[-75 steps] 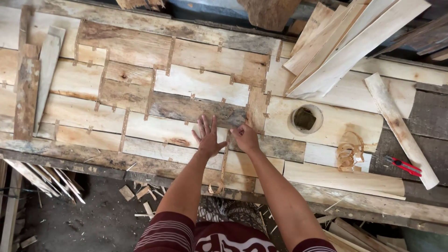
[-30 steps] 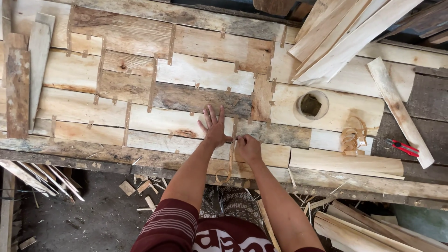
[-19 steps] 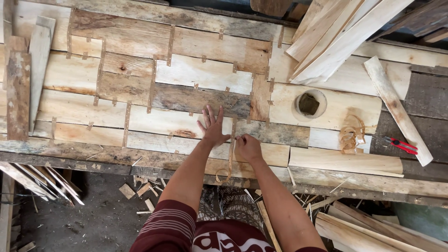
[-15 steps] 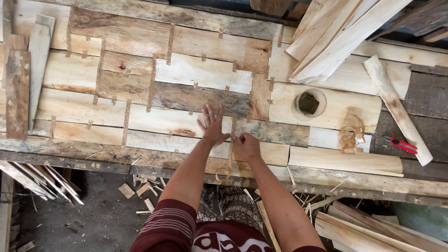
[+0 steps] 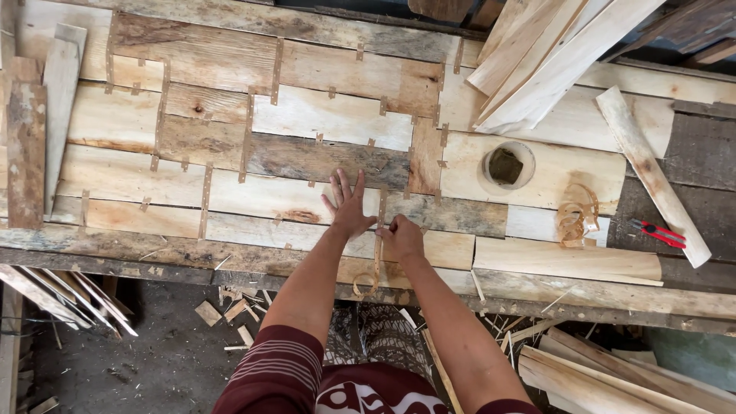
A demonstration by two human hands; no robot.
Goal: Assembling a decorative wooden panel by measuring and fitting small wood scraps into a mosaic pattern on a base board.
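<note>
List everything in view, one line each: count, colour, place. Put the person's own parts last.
veneer sheet: one, patched from pale and grey-brown wood pieces, covering the bench
tape strips: many, tan, over the seams between pieces
tape strip: one, tan, curling off the near edge under the right hand
tape roll: one, pale with a dark core, right of centre
loose tape coil: one, tan, below the roll
cutter: one, red, far right
wood offcuts: several, pale, stacked top right
slat: one, pale, lying diagonally at right
scraps: several, pale, on the ground
left hand: one, flat on the sheet, fingers spread
right hand: one, pinching the strip's top end
</note>
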